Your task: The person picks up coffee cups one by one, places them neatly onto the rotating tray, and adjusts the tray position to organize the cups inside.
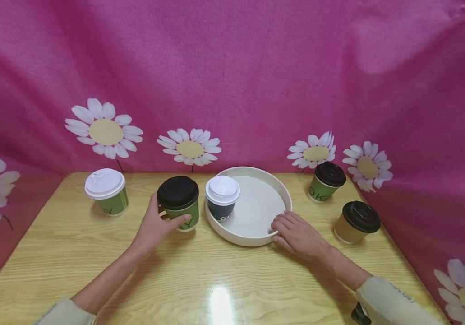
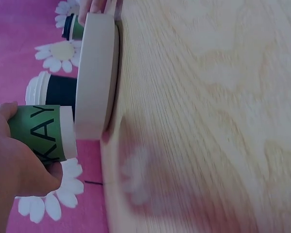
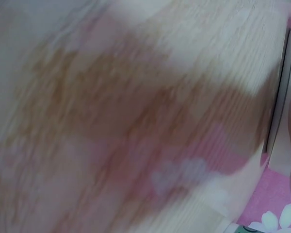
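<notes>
My left hand [image 1: 155,228] grips a green paper coffee cup [image 1: 185,216] with a black lid, fingers and thumb around its side. In the left wrist view the cup's white base [image 2: 68,132] hangs above the table, next to the tray wall. A round cream tray [image 1: 256,241] lies in the middle of the table. Inside it, at the left, stands a dark cup [image 1: 221,210] with a white lid. My right hand [image 1: 301,237] holds the tray's right rim, fingers over the edge and thumb outside. Only a sliver of that hand shows in the right wrist view.
A green cup with a white lid [image 1: 108,194] stands at the back left. At the right are a green cup with a black lid [image 1: 323,187] and a brown cup with a black lid [image 1: 350,228]. Pink flowered cloth [image 1: 248,90] borders the wooden table [image 1: 167,280].
</notes>
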